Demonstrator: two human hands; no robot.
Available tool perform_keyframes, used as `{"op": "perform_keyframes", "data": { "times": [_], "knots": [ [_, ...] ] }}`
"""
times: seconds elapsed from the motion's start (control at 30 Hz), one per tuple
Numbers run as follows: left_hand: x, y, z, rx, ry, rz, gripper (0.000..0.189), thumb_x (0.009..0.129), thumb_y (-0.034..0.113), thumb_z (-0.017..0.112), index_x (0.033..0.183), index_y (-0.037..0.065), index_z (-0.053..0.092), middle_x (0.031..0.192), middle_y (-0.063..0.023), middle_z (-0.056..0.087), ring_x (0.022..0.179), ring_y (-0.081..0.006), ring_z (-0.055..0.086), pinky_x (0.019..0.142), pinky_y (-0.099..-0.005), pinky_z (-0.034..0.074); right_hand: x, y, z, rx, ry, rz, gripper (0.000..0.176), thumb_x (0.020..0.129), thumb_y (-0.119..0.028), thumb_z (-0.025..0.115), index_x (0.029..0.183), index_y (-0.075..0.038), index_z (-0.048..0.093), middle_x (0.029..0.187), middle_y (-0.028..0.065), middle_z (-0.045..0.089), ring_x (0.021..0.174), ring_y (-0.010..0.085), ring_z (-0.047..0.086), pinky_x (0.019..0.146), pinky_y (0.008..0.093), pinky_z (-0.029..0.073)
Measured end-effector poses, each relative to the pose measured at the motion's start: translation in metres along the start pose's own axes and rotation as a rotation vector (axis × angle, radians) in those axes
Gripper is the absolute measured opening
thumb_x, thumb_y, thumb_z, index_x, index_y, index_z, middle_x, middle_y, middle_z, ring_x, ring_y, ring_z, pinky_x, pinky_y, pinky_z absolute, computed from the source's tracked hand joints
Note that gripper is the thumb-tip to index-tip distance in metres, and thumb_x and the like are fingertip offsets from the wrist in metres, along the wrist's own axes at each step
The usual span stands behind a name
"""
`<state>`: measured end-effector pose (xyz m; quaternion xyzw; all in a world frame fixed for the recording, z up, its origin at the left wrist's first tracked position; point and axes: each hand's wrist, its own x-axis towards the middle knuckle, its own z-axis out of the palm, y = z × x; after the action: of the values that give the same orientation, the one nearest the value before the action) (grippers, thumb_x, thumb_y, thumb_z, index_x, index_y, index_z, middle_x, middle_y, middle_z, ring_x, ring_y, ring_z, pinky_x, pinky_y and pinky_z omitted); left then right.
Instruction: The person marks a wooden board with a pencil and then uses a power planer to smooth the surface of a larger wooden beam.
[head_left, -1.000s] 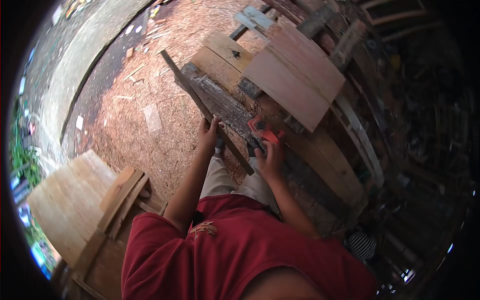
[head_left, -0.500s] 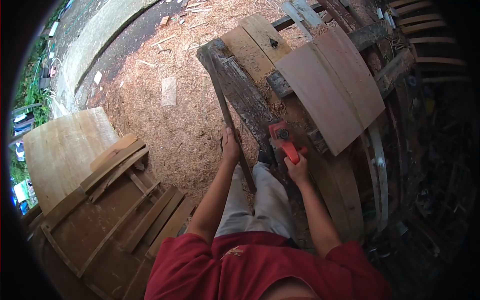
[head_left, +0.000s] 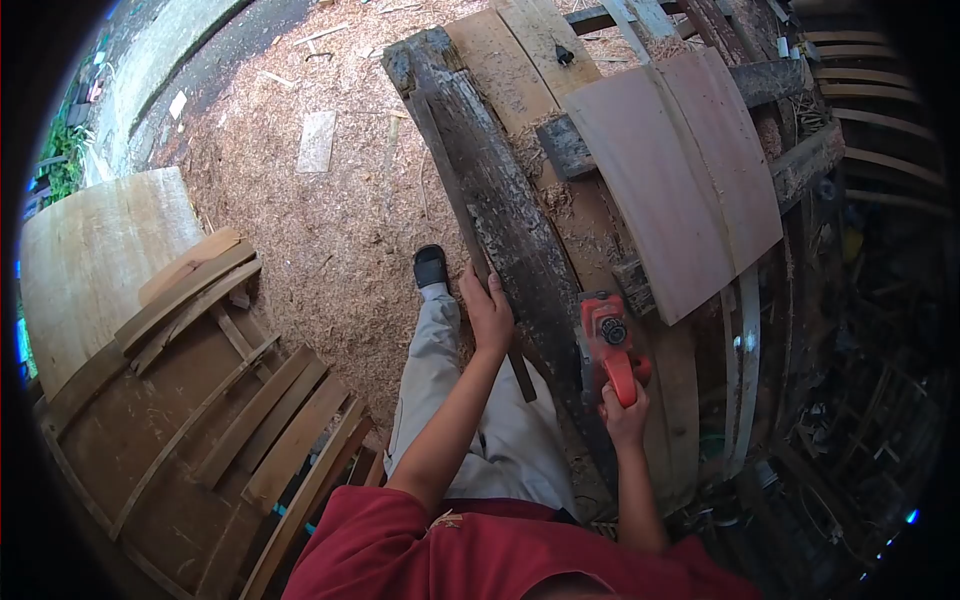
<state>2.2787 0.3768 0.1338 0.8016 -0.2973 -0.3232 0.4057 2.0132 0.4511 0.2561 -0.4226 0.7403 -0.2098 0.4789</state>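
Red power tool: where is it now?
Head view, right of centre: tool sits beside the dark beam, just below the reddish board, handle gripped by the right hand.

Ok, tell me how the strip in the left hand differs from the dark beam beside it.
The strip is slim and narrow; the beam is far wider and thicker. The strip looks evenly dark; the beam is weathered, with pale flaky patches. The left hand grips the strip, not the beam. Both are dark wood lying side by side.

The sawdust-strewn ground [head_left: 340, 250] (daylit) has stacked planks [head_left: 270, 430] at left.
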Motion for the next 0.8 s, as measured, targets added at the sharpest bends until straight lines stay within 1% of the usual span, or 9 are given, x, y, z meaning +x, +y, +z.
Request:
{"op": "perform_keyframes", "data": {
  "times": [0.1,0.2,0.3,0.4,0.5,0.57,0.6,0.7,0.8],
  "knots": [
    [0.000,-0.003,0.010,0.080,0.029,0.043,0.050,0.109,0.019,0.052,0.149,-0.006,0.039,0.121,-0.0254,0.051,0.115,-0.0436,0.053,0.102,-0.0475,0.043,-0.005,-0.015,0.000,0.083,0.007,0.082,0.012,0.089,-0.014,0.070,0.090,-0.002,0.066,0.070,0.0045,0.063,0.055,0.0140,0.060,0.051,0.0322,0.047],
    [0.013,0.010,0.022,0.150,0.073,0.065,0.052,0.109,0.020,0.051,0.151,-0.008,0.039,0.120,-0.0259,0.051,0.111,-0.0445,0.053,0.099,-0.0489,0.043,-0.005,-0.012,0.003,0.139,0.027,0.112,0.011,0.090,-0.013,0.069,0.090,-0.003,0.066,0.070,0.0018,0.061,0.052,0.0112,0.058,0.046,0.0292,0.044],
    [0.047,0.023,0.038,0.168,0.181,0.121,0.056,0.109,0.024,0.052,0.152,-0.008,0.039,0.118,-0.0255,0.052,0.107,-0.0448,0.054,0.095,-0.0502,0.045,-0.002,-0.010,0.002,0.141,-0.007,0.094,0.011,0.090,-0.013,0.070,0.090,-0.002,0.066,0.069,0.0022,0.061,0.053,0.0118,0.059,0.046,0.0298,0.045],
    [0.088,0.042,0.047,0.270,0.202,0.092,0.058,0.108,0.027,0.053,0.152,-0.008,0.039,0.117,-0.0262,0.054,0.104,-0.0459,0.057,0.090,-0.0516,0.047,0.001,0.004,0.001,0.137,-0.016,0.076,0.012,0.089,-0.013,0.070,0.090,-0.002,0.066,0.068,0.0023,0.061,0.053,0.0120,0.059,0.047,0.0304,0.046],
    [0.125,0.055,0.049,0.248,0.247,0.106,0.053,0.107,0.027,0.053,0.147,-0.006,0.044,0.116,-0.0280,0.058,0.107,-0.0463,0.059,0.093,-0.0515,0.047,0.002,0.004,0.001,0.130,-0.031,0.087,0.012,0.089,-0.013,0.070,0.090,-0.002,0.066,0.069,0.0028,0.062,0.053,0.0125,0.059,0.049,0.0308,0.047],
    [0.144,0.056,0.047,0.271,0.259,0.139,0.053,0.107,0.028,0.053,0.147,-0.006,0.043,0.116,-0.0270,0.057,0.106,-0.0466,0.059,0.090,-0.0532,0.048,0.003,0.007,0.001,0.137,-0.045,0.106,0.013,0.089,-0.014,0.070,0.090,-0.002,0.066,0.069,0.0040,0.063,0.054,0.0142,0.061,0.051,0.0323,0.048],
    [0.146,0.057,0.045,0.284,0.264,0.152,0.053,0.107,0.028,0.053,0.146,-0.006,0.043,0.116,-0.0265,0.057,0.106,-0.0468,0.060,0.089,-0.0541,0.049,0.003,0.011,0.000,0.139,-0.054,0.118,0.013,0.089,-0.014,0.070,0.090,-0.002,0.067,0.069,0.0046,0.063,0.055,0.0150,0.061,0.052,0.0330,0.048],
    [0.120,0.058,0.039,0.291,0.251,0.110,0.048,0.106,0.025,0.054,0.143,-0.006,0.045,0.117,-0.0269,0.057,0.108,-0.0473,0.059,0.091,-0.0540,0.049,0.007,0.029,-0.004,0.052,-0.074,0.035,0.015,0.089,-0.016,0.071,0.090,-0.001,0.067,0.070,0.0074,0.064,0.057,0.0182,0.063,0.055,0.0361,0.050],
    [0.069,0.027,0.041,0.253,0.262,0.223,0.046,0.106,0.020,0.053,0.143,-0.006,0.044,0.120,-0.0281,0.057,0.110,-0.0482,0.059,0.094,-0.0533,0.048,0.009,0.013,-0.007,0.002,-0.105,0.069,0.017,0.088,-0.017,0.071,0.091,-0.001,0.068,0.073,0.0105,0.066,0.065,0.0228,0.067,0.063,0.0391,0.053]
  ]
}}
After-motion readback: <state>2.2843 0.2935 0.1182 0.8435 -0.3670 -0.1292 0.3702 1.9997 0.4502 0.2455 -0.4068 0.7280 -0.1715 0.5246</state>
